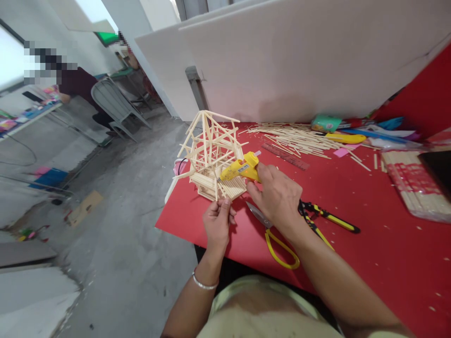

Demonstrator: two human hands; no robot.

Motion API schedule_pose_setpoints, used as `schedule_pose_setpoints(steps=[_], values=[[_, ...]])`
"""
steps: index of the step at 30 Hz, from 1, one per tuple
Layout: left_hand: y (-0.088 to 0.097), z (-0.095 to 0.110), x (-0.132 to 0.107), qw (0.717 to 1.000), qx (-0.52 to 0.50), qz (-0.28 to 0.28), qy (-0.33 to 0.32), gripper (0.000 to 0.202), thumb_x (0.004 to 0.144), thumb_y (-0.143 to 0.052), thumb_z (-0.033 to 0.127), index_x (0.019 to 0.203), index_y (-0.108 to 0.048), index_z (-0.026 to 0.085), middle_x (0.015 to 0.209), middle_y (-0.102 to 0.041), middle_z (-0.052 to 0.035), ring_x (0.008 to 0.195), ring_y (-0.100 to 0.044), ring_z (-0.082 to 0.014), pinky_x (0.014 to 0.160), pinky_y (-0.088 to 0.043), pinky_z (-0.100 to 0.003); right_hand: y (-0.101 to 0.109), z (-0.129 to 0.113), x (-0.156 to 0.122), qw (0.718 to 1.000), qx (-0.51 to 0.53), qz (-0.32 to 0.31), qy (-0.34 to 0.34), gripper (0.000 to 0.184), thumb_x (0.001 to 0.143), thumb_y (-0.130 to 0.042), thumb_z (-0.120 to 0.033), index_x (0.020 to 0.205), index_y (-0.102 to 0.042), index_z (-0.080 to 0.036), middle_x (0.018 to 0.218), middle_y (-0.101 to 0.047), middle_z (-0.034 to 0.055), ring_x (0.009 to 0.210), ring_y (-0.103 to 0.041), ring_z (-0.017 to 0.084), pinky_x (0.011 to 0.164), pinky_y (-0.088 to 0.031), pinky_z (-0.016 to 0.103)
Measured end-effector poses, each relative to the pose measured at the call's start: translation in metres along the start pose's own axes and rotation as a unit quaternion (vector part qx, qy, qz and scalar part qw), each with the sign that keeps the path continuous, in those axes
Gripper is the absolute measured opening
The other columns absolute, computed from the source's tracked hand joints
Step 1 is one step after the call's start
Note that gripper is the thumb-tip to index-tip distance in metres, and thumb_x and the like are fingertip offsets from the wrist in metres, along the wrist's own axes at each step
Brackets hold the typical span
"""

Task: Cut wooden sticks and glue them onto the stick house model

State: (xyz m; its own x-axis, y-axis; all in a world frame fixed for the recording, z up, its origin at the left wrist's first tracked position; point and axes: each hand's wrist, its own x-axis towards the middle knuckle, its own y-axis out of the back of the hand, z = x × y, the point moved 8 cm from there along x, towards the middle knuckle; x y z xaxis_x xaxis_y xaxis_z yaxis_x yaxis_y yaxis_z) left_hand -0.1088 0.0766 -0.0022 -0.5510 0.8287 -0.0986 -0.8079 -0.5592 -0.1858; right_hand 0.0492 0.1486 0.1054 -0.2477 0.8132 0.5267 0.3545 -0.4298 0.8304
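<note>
A small house frame built of thin wooden sticks (210,155) stands near the left corner of the red table (369,244). My right hand (276,195) is closed round a yellow glue gun (241,169), its nozzle pointing left at the lower front of the frame. My left hand (216,220) is just in front of the frame, fingers pinched on a thin wooden stick (216,190) held upright against it.
Yellow-handled scissors (276,239) and black-yellow pliers (327,218) lie under my right arm. A heap of loose sticks (296,136), a ruler (285,156), a yellow knife (345,138) and packed sticks (412,188) lie farther right. White boards (282,61) stand behind. A person and chairs (112,103) are at far left.
</note>
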Motion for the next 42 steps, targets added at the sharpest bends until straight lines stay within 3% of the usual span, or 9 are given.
schedule_pose_setpoints(steps=[42], values=[[-0.003, -0.002, 0.002, 1.000, -0.028, 0.012, 0.005, 0.031, 0.080, -0.071, 0.043, 0.072, -0.060, 0.015, 0.054, -0.060, 0.0030, 0.038, -0.045, -0.0046, 0.038, -0.034, -0.016, 0.005, 0.009, -0.012, 1.000, -0.011, 0.027, 0.008, 0.032, 0.089, -0.053, -0.036, 0.115, -0.059, -0.018, 0.082, -0.063, 0.0034, 0.073, -0.055, 0.018, 0.059, -0.024, 0.030]])
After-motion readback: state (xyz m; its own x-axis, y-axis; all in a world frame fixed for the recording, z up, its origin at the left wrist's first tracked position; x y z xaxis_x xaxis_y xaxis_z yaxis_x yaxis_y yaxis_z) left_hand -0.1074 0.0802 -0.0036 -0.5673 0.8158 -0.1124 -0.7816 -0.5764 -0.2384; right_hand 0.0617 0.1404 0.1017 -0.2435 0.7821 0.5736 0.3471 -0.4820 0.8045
